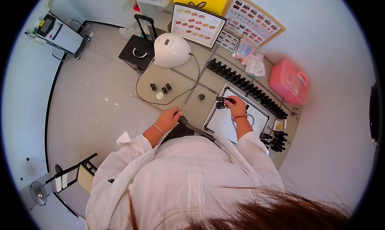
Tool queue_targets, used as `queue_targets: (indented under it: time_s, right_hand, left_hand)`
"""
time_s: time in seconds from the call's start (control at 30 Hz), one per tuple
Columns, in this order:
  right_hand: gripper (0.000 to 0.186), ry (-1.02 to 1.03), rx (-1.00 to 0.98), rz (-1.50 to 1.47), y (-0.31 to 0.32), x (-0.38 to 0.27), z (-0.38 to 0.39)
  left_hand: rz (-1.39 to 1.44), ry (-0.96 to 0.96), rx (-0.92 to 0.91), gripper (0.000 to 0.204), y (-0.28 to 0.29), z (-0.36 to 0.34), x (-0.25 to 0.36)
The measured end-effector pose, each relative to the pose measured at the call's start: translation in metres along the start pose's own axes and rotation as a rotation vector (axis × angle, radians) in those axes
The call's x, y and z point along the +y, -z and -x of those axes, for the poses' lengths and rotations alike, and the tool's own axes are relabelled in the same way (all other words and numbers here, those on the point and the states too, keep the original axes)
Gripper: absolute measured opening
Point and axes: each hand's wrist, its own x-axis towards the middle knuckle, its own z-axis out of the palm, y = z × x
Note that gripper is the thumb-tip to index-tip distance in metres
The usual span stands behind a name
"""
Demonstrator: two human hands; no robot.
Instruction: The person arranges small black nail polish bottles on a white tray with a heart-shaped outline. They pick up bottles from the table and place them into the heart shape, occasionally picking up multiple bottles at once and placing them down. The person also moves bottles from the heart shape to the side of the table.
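Observation:
My right hand [236, 106] is closed around a black nail polish bottle [221, 99], held over a white patterned mat [216, 120] with a dark border. A second black bottle [220, 105] shows just below it, against the fingers; whether it is gripped too is unclear. My left hand [168, 121] is at the table's front left corner, fingers curled together, beside a dark piece [183, 120] at the edge. What those fingers hold, if anything, is hidden. Left of the mat stands a lone small dark bottle [201, 97]. Farther left are several black bottles [165, 90] and a white round disc [159, 95].
A long row of black bottles [244, 85] runs behind the mat, and more bottles [277, 141] cluster at right. A white nail lamp [172, 49] with a looping cord, a pink case [289, 81] and framed colour charts [197, 25] stand behind. A black trolley case [138, 51] adjoins the table.

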Motion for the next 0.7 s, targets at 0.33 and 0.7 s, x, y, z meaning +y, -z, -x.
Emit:
queue_targets:
  time_s: [0.33, 0.7]
  right_hand:
    - [0.028, 0.059, -0.282, -1.267, 0.025, -0.057, 0.085]
    - [0.03, 0.176, -0.263, -1.412, 0.07, -0.043, 0.135]
  left_hand:
    - [-0.213, -0.082, -0.111, 0.021, 0.003, -0.016, 0.024]
    - [-0.536, -0.209, -0.19, 0.013, -0.044, -0.03, 0.043]
